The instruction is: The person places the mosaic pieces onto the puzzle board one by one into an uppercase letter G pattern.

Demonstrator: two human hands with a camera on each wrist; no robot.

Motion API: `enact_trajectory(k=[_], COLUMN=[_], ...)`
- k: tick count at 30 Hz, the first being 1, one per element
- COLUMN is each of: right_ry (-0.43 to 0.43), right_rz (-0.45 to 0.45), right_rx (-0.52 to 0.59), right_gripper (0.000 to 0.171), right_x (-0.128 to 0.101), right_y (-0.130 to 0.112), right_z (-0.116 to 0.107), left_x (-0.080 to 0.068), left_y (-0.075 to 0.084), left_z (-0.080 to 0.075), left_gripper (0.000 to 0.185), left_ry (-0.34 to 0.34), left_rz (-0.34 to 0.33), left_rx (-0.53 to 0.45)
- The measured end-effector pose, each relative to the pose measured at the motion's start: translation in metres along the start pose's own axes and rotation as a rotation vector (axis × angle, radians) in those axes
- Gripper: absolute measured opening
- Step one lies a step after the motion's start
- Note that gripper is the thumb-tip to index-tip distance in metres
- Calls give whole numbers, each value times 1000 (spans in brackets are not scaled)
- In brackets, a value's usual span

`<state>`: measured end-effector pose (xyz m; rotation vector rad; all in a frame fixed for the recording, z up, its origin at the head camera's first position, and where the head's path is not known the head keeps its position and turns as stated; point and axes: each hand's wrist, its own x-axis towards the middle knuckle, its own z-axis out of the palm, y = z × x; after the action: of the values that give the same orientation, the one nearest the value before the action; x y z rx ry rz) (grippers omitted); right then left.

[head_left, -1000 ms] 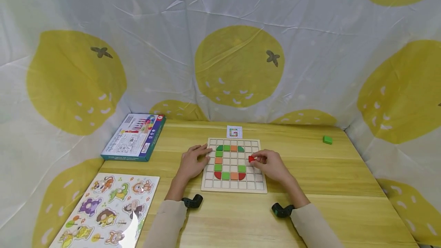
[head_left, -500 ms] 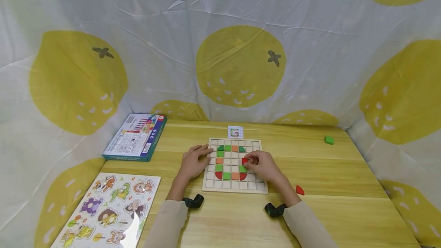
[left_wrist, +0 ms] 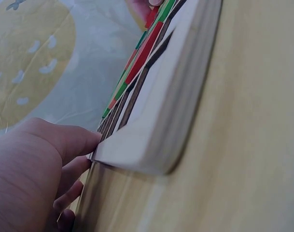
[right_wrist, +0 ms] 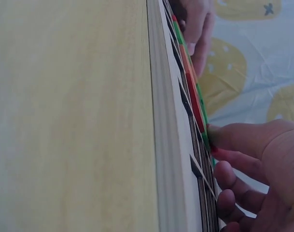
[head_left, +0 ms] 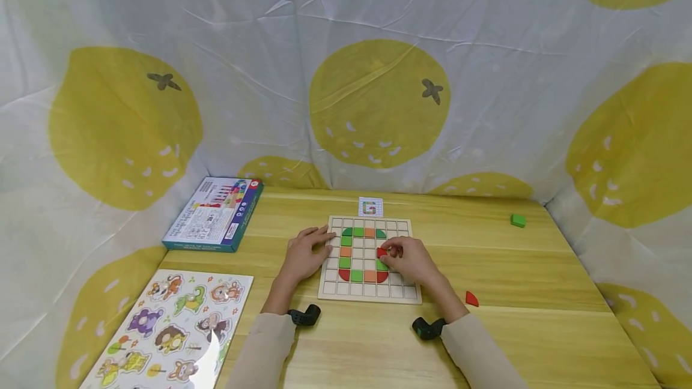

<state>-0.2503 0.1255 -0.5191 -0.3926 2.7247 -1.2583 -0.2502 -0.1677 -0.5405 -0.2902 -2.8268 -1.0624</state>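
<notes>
Small red block [head_left: 382, 252] pinched by right hand [head_left: 409, 262] over wooden grid board [head_left: 370, 295] (green, orange, red pieces forming a letter), left hand [head_left: 306, 255] spread flat on board's left edge, bare tabletop [head_left: 540, 269] to the right.

bright even light, blurry wrist views

White cloth w/ big yellow fruit prints [head_left: 378, 101] hangs behind light wood table [head_left: 540, 293].

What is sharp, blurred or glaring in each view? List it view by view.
Head view: evenly lit and sharp; glare patch on the animal puzzle sheet; wide-angle bending at the edges. Left wrist view: the left hand is close and soft, the grid board edge fairly clear. Right wrist view: the tabletop is washed out, the right hand blurred.
</notes>
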Motion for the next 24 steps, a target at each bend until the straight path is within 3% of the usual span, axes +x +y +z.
enact_trajectory(k=[15, 24], right_ry=[38, 70], right_rz=[-34, -16], right_rx=[71, 86], right_gripper=[13, 19], right_x=[-4, -21], right_y=[5, 9], right_z=[-13, -33], left_x=[2, 1], left_y=[0, -1], left_z=[0, 0], left_gripper=[39, 38], left_ry=[0, -8], left_rz=[7, 0], left_rx=[11, 17])
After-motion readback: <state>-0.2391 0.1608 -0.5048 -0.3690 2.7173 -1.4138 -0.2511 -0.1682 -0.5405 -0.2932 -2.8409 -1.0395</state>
